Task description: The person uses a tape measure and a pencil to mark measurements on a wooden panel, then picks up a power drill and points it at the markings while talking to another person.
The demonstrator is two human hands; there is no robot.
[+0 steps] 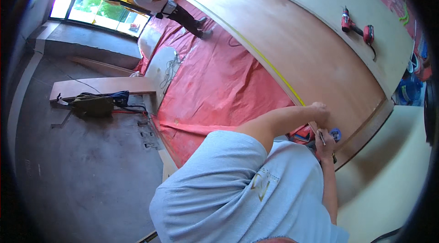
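Note:
A yellow tape measure blade (276,70) runs along the near edge of a long plywood board (320,60). My left hand (320,112) grips the tape close to the board's near end, fingers curled. Just below it, my right hand (324,144) is closed round a thin pencil-like tool (322,137), beside a round blue-purple tape case (335,134). At the far end, a co-worker (153,3) stands with an arm stretched to the board's edge.
A red-black drill (350,26) lies on a pale sheet (375,0). Red plastic sheeting (215,87) covers floor beside the board. A loose plank (98,85) and dark bag (93,105) lie left. A water jug (408,91) stands right, near a pale panel (384,151).

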